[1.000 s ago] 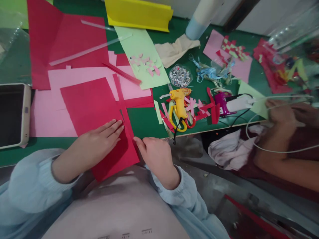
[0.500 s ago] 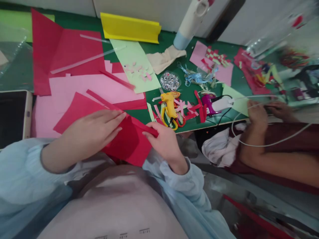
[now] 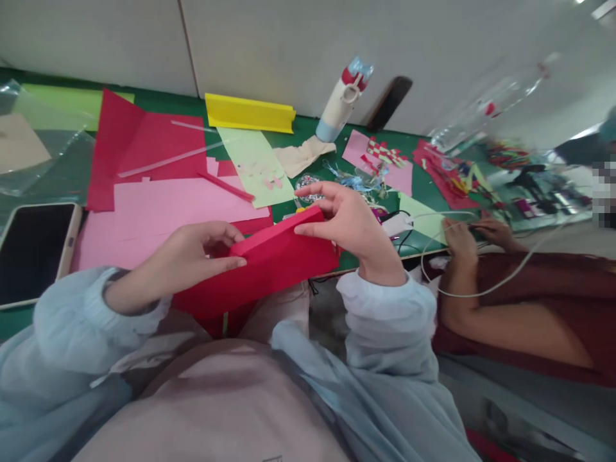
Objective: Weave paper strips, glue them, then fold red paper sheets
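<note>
A folded red paper (image 3: 269, 263) is held up over my lap at the table's front edge, its upper edge bent into a narrow flap. My left hand (image 3: 192, 256) pinches it near the left end of the flap, thumb on the near face. At the right end my right hand (image 3: 344, 224) grips the same paper between thumb and fingers, its index finger stretched out. Behind the paper lie pink sheets (image 3: 187, 205) and an upright folded red sheet (image 3: 168, 138). A thin red strip (image 3: 226, 186) rests on the pink.
A phone (image 3: 36, 253) lies at the left. Farther back are a yellow folded sheet (image 3: 250, 113), a light green sheet (image 3: 257, 163) and a white-blue bottle (image 3: 339, 106). Another person's hands (image 3: 459, 237) are at the right, near a white cable (image 3: 500, 285).
The red paper has been lifted and tilted up from the table's edge. My right hand has moved up and right, now hiding the yellow glue gun and scissors. The view has tilted upward.
</note>
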### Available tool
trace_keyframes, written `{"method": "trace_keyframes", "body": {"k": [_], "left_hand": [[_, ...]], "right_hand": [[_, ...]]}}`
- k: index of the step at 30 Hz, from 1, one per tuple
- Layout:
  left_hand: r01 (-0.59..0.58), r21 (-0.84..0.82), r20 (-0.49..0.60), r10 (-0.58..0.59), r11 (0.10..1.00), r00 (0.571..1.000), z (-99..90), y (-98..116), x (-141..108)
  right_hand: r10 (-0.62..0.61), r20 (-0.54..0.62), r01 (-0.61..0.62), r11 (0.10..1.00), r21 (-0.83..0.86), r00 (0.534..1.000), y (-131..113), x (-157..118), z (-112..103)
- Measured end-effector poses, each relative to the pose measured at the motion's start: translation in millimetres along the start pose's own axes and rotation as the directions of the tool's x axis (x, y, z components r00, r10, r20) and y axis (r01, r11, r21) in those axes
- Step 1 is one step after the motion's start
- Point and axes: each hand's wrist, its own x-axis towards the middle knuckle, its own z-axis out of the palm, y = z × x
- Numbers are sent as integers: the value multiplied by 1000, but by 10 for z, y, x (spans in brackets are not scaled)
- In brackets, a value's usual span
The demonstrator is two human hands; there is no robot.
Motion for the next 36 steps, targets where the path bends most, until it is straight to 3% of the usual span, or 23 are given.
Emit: {"method": "trace_keyframes", "body": {"k": [5,9,11,15,19,22,30,36], "left_hand": [[175,-272,-73,-202,946,977,232,-3,-96],[161,-310,17,-164,937,986,392,-72,-145],[99,-275,-20,-109,956,994,393,-41,-152],[14,-206,-202,-57,978,978,266,134,-162],[46,-212,-194,-88,976,977,177,207,-176],[60,-257,-163,-104,964,981,173,195,-204],[78,-279,-213,-141,957,967,139,280,-346],[35,-259,-189,-86,965,978,114,290,-394]], "right_hand": [[-47,50,47,999,15,998,-143,196,-70],[-81,171,99,990,-98,982,-285,312,-7],[-109,283,163,971,-174,953,-349,344,76],[-134,429,288,903,-318,893,-424,347,277],[-139,504,325,895,-305,853,-424,295,406],[-160,507,317,918,-239,847,-399,253,434],[-250,472,271,962,25,845,-369,160,420],[-297,447,321,947,22,844,-457,92,412]]}}
